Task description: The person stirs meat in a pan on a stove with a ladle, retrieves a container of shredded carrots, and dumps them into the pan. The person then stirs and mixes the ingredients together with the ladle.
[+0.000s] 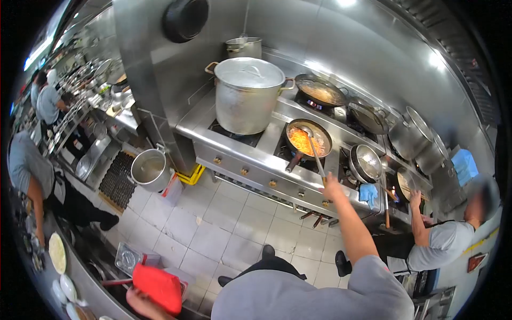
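Right fingers (326,188) closed on the ladle (318,160), its bowl in the pan (316,128) of orange shreds (301,141)

Your right fingers are wrapped around the upper end of the ladle's long handle, with no gap to speak of. Your left fingers (135,296) are blurred, right by a bright red item (156,288); you cannot tell how far they are open or whether they grip it.

From your right fingers the ladle slants away to its bowl, which sits among the orange shreds and some paler pieces. That pan rests on a burner of the stove (256,166), beyond your right fingers, its dark handle pointing back toward you.

Just to the right of your right fingers, a blue cloth (368,194) hangs at the stove's front edge, with nested pans (368,162) behind it. Further right, a co-worker (442,242) has a hand (415,199) at a smaller pan (405,184), well apart from your fingers.

Left of the ladle and farther from your right fingers stands a big lidded pot (246,104). Beyond your left fingers, an open metal pot (150,169) stands near the stove's left end. Farthest past your right fingers, a wide dark pan (320,90) of food sits on the back row, flame showing beneath it.
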A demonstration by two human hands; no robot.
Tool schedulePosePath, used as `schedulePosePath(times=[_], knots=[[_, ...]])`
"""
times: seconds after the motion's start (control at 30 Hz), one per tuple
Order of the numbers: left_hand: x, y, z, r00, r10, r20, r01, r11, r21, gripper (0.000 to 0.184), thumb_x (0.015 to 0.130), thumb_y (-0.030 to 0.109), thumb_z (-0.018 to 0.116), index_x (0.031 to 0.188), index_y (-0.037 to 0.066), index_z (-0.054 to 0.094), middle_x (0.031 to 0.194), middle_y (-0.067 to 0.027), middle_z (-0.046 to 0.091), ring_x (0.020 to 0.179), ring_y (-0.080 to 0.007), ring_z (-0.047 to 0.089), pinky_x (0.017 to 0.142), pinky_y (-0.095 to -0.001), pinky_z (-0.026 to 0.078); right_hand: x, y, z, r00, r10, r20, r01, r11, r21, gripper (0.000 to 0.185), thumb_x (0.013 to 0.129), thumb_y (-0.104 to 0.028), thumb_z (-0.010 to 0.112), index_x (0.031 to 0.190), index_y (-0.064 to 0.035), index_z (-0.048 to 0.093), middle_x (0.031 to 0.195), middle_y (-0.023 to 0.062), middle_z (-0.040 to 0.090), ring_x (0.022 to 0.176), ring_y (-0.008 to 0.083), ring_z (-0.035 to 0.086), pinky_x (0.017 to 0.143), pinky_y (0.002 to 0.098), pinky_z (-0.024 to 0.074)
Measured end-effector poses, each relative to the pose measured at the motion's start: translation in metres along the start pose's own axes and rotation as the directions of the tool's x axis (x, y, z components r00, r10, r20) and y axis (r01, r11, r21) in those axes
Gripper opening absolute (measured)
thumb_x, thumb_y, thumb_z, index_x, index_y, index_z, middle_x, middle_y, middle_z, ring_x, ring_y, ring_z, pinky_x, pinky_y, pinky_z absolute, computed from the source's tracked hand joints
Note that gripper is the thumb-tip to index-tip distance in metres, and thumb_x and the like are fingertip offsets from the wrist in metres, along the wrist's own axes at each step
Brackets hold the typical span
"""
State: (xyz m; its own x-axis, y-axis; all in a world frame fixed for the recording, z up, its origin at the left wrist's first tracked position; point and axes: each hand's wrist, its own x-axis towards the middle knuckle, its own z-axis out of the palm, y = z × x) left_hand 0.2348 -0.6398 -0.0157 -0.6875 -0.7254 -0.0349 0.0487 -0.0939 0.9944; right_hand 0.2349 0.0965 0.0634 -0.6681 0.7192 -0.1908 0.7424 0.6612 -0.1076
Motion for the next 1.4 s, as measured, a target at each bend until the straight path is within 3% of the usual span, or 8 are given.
schedulePosePath(times=[0.07,0.23,0.47,0.63,0.9,1.13,1.23,1.4], knots=[[-0.056,0.028,0.104,0.972,-0.005,0.236,-0.048,0.975,0.217,0.029,0.093,0.032,0.045,0.096,0.006,0.057,0.084,-0.0029,0.059,0.065,-0.0107,0.053,0.057,-0.0251,0.044,0.023,-0.003,0.018,1.000,-0.025,0.000,0.025,1.000,-0.004,0.083,0.078,-0.027,0.064,0.143,-0.0020,0.019,0.138,0.0277,0.035,0.122,0.0374,0.044,0.101,0.0394,0.0383],[-0.180,0.021,0.303,0.338,-0.208,0.918,0.119,0.977,0.178,0.033,0.091,0.026,0.056,0.112,0.001,0.059,0.103,-0.0101,0.063,0.090,-0.0158,0.060,0.075,-0.0282,0.049,0.048,0.012,0.003,0.999,-0.002,0.043,-0.006,0.984,0.179,0.069,0.077,-0.004,0.047,0.143,-0.0126,0.026,0.122,0.0278,0.051,0.108,0.0378,0.054,0.092,0.0410,0.0448],[-0.290,-0.012,0.515,0.092,-0.284,0.954,-0.136,0.946,0.294,0.049,0.091,0.033,0.055,0.130,0.004,0.046,0.115,-0.0110,0.059,0.097,-0.0209,0.060,0.083,-0.0359,0.049,0.039,0.125,-0.074,0.931,-0.364,0.012,0.361,0.928,0.096,0.070,0.077,-0.008,0.053,0.142,-0.0185,0.030,0.106,0.0238,0.060,0.097,0.0375,0.058,0.086,0.0441,0.0461],[-0.323,-0.028,0.578,-0.368,-0.626,0.687,0.333,0.601,0.726,0.036,0.092,0.036,0.053,0.117,0.010,0.051,0.094,-0.0092,0.062,0.068,-0.0207,0.062,0.052,-0.0320,0.051,0.060,0.135,-0.067,0.970,-0.243,-0.013,0.242,0.962,0.122,0.067,0.079,-0.011,0.053,0.141,-0.0047,0.027,0.102,0.0275,0.060,0.094,0.0406,0.058,0.084,0.0454,0.0461],[-0.372,-0.021,0.575,-0.352,-0.662,0.661,0.310,0.584,0.750,0.023,0.093,0.034,0.052,0.099,0.012,0.051,0.070,-0.0019,0.051,0.047,-0.0133,0.047,0.037,-0.0286,0.041,-0.019,0.064,-0.045,0.878,-0.096,0.470,-0.275,0.701,0.658,0.063,0.084,-0.011,0.054,0.137,-0.0006,0.021,0.076,0.0127,0.056,0.051,0.0191,0.056,0.046,0.0328,0.0493],[-0.365,-0.020,0.571,-0.304,-0.626,0.718,0.145,0.714,0.685,0.028,0.094,0.033,0.050,0.109,0.009,0.051,0.070,-0.0022,0.050,0.045,-0.0140,0.048,0.035,-0.0300,0.041,-0.019,0.049,-0.049,0.798,-0.369,0.476,-0.571,-0.213,0.793,0.030,0.087,-0.009,0.052,0.113,-0.0104,0.039,0.071,0.0005,0.044,0.050,0.0097,0.043,0.041,0.0260,0.0379],[-0.351,-0.024,0.572,-0.332,-0.635,0.697,0.135,0.700,0.702,0.027,0.094,0.033,0.050,0.107,0.009,0.051,0.070,-0.0022,0.051,0.045,-0.0135,0.048,0.034,-0.0295,0.041,-0.035,0.043,-0.060,0.861,-0.287,0.420,-0.450,-0.044,0.892,0.042,0.087,-0.010,0.053,0.126,-0.0095,0.037,0.067,0.0001,0.044,0.050,0.0104,0.044,0.042,0.0260,0.0389],[-0.331,-0.025,0.577,-0.414,-0.642,0.645,0.202,0.626,0.753,0.019,0.093,0.031,0.052,0.101,0.014,0.049,0.069,-0.0014,0.052,0.045,-0.0118,0.047,0.035,-0.0272,0.039,-0.053,0.022,-0.075,0.983,0.007,0.181,-0.123,0.759,0.639,0.067,0.088,-0.019,0.055,0.145,-0.0121,0.021,0.092,0.0186,0.064,0.077,0.0330,0.063,0.072,0.0391,0.0506]])
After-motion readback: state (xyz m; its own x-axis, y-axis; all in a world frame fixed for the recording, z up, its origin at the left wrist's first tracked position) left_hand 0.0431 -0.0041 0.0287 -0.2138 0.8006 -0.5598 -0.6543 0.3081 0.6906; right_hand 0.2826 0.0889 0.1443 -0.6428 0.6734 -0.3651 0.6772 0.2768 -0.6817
